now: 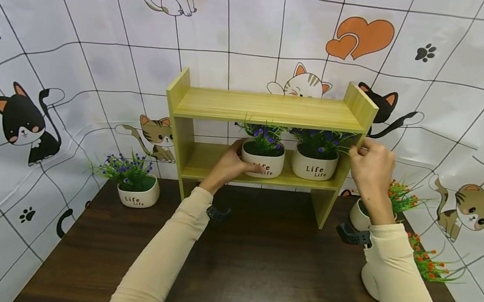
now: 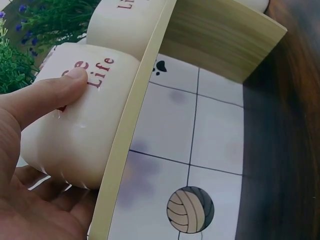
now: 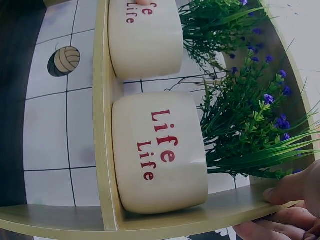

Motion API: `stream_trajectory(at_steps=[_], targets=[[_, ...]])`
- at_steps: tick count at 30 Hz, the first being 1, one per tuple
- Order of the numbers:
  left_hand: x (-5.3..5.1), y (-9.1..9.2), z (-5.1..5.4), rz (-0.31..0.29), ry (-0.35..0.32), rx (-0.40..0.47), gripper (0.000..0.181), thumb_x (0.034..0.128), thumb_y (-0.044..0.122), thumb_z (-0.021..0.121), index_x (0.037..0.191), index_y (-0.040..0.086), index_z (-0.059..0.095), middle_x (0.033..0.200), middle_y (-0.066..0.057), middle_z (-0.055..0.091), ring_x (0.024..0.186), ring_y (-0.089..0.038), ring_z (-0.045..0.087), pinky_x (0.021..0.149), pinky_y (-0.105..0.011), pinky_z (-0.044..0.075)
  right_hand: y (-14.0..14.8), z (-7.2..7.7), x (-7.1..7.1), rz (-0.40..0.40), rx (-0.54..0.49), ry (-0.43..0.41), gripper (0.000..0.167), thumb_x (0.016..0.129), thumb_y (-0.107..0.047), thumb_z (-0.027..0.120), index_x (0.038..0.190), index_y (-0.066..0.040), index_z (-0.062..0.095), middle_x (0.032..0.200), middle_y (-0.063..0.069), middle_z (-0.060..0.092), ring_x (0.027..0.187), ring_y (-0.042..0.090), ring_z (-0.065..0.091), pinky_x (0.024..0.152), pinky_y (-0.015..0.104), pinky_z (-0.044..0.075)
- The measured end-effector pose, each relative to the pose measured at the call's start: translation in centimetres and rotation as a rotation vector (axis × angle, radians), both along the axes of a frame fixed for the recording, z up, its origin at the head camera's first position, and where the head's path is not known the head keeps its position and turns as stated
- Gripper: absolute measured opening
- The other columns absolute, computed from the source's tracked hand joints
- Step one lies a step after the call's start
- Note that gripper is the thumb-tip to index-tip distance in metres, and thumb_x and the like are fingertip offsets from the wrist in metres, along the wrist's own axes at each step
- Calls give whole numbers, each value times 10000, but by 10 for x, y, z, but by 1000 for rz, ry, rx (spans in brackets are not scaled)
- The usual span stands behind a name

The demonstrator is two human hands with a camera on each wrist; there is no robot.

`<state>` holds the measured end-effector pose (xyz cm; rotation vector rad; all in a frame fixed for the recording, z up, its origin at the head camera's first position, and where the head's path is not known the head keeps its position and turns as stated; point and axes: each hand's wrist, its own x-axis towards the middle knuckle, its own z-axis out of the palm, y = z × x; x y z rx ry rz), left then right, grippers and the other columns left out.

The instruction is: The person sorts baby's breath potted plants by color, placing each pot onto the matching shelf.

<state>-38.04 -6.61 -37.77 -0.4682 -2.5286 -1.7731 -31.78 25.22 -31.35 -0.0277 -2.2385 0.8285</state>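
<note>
On the lower board of a wooden shelf [image 1: 267,108] stand two white oval potted plants with purple flowers. My left hand [image 1: 229,166] grips the left potted plant [image 1: 270,161], its thumb across the "Life" lettering and its fingers round the side. The right potted plant [image 1: 314,166] stands close beside it, near the right side panel. At that panel [image 3: 220,204], my right hand [image 3: 285,210] holds the edge, thumb on the inner face and fingers outside. Grassy leaves of the right plant reach past the thumb.
Another purple-flowered pot [image 1: 138,191] stands on the dark table [image 1: 250,279] left of the shelf. Two orange-flowered plants are on the right; the rear pot [image 1: 359,217] and front pot [image 1: 370,282] are partly behind my right arm. A cat-patterned wall covering [image 1: 251,31] rises behind.
</note>
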Motion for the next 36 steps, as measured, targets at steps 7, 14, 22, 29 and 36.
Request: stream_trajectory(at_steps=[7,14,22,29,36], targets=[[-3,0,-1,10,-12,-2,1078,823,251,928,1689,128,298,1554,-170,537,1381,-357,581,1134,-532,500,-1,1,1,-2,3,-5,276,1005,-63,601,1153,73,790,1034,278,767,978,483,767,841,631,593],[-4,2,-1,4,-18,3,1123,816,273,936,1703,131,262,1567,-166,530,1389,-348,580,1143,-521,498,0,-1,0,-8,3,-3,286,1001,-69,600,1163,76,786,1033,280,763,979,493,762,818,639,588],[-6,5,0,4,-27,8,1145,817,270,937,1709,121,236,1581,-174,516,1400,-361,572,1160,-521,483,-1,0,1,-9,0,-3,283,1003,-71,615,1179,76,782,1040,278,762,978,485,765,841,636,588],[-7,6,-1,3,-35,-3,1173,819,284,932,1719,130,195,1619,-173,475,1430,-359,546,1179,-521,466,-1,0,0,-8,3,6,286,999,-65,612,1176,84,779,1039,290,757,982,485,765,830,637,592],[-6,4,-1,-25,-51,23,1217,837,265,919,1732,144,103,1657,-185,421,1465,-360,516,1184,-522,462,0,1,0,-6,7,5,282,998,-62,608,1165,84,783,1036,287,758,987,482,764,840,637,591]])
